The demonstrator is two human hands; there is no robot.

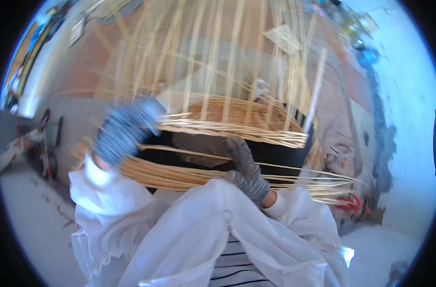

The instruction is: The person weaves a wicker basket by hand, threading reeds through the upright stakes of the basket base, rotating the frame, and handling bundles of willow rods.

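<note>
Both hands (127,131) against wicker basket (232,117)

The picture is bright with daylight, and the white sleeves (132,215) glow. The left hand (124,131) in its grey glove is smeared with blur, and the tall basket sticks (203,52) look soft. Edges bend round, and the corners are black.

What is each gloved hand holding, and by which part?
Left hand grips the half-woven basket at its woven rim. Right hand rests among loose cane strands; its grip cannot be told.
</note>
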